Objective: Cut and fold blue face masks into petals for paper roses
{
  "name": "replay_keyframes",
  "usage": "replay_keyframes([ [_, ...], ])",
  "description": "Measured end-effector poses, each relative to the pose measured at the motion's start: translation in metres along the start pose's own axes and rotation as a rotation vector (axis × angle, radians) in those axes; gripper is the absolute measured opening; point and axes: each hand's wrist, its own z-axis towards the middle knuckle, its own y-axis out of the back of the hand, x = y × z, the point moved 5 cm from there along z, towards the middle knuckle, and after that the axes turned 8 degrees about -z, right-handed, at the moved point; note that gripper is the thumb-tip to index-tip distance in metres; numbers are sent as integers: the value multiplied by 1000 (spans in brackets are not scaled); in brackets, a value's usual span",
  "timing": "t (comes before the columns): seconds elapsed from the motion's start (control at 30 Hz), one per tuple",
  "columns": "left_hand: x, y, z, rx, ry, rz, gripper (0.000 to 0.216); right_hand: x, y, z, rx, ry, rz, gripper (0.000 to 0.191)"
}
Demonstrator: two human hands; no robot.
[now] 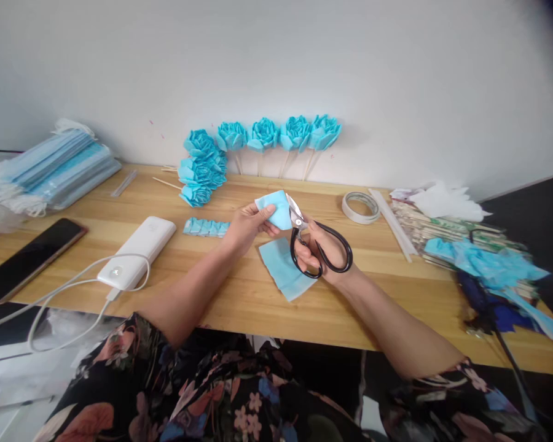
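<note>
My left hand (253,222) pinches a small blue sheet (279,209), thin and soft like mask fabric, between thumb and fingers. In my right hand (316,242) is a pair of scissors (298,221) with black loop handles, its blades parted at the right edge of the held sheet. Below the hands, another blue sheet (283,270) lies on the wooden table (203,301). Left of my left hand rests a strip of folded blue pieces (206,228).
Blue flowers on sticks (263,135) lean against the wall, with more flowers (198,169) lying beside them. Stacked masks (64,166), a phone (34,258) and a corded white power bank (138,252) are left. A tape roll (360,207) and blue scraps (483,264) are right.
</note>
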Motion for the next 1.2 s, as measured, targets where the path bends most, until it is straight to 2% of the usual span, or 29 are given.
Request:
replay_keyframes([
  [0.53, -2, 5, 1, -25, -41, 70, 55, -3, 2, -1, -16, 22, -41, 62],
  [0.8, -8, 4, -1, -47, -113, 134, 51, -2, 4, 0, 75, -12, -31, 56],
  [1.0, -9, 2, -2, -37, -125, 141, 49, -9, 4, -1, 207, -40, 30, 57],
  [1.2, -7, 0, -2, -14, -112, 120, 52, -11, 6, -1, 225, -44, 26, 54],
])
